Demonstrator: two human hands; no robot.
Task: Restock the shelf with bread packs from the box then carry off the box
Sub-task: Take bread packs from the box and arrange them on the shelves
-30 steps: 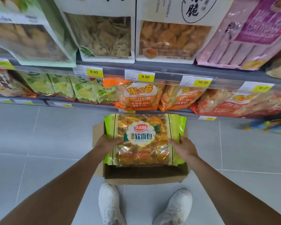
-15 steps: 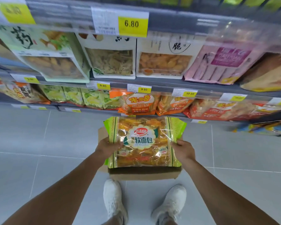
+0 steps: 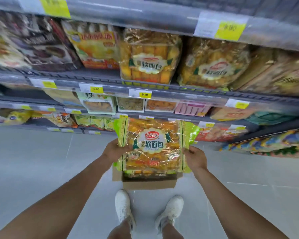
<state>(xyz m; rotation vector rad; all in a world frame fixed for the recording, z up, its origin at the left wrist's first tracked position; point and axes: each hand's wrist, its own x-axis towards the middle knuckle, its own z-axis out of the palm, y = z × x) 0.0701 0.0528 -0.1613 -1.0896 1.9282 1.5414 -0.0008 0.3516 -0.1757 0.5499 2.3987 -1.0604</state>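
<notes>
I hold a green-edged clear bread pack [image 3: 154,145] up in the air, above the brown cardboard box [image 3: 149,183] that stands on the floor by my feet. My left hand [image 3: 111,150] grips the pack's left edge and my right hand [image 3: 194,156] grips its right edge. More packs show inside the box under the held one. On the upper shelf [image 3: 162,86] two matching bread packs [image 3: 150,57] [image 3: 212,63] stand upright side by side.
Shelves of snack bags with yellow price tags [image 3: 144,94] fill the wall ahead and run down to the right. Grey tiled floor [image 3: 41,161] spreads to the left of the box. My white shoes [image 3: 123,206] stand just behind the box.
The pack has risen from the box in both hands. My view has tilted up, so the upper shelf with matching bread packs has come into sight.
</notes>
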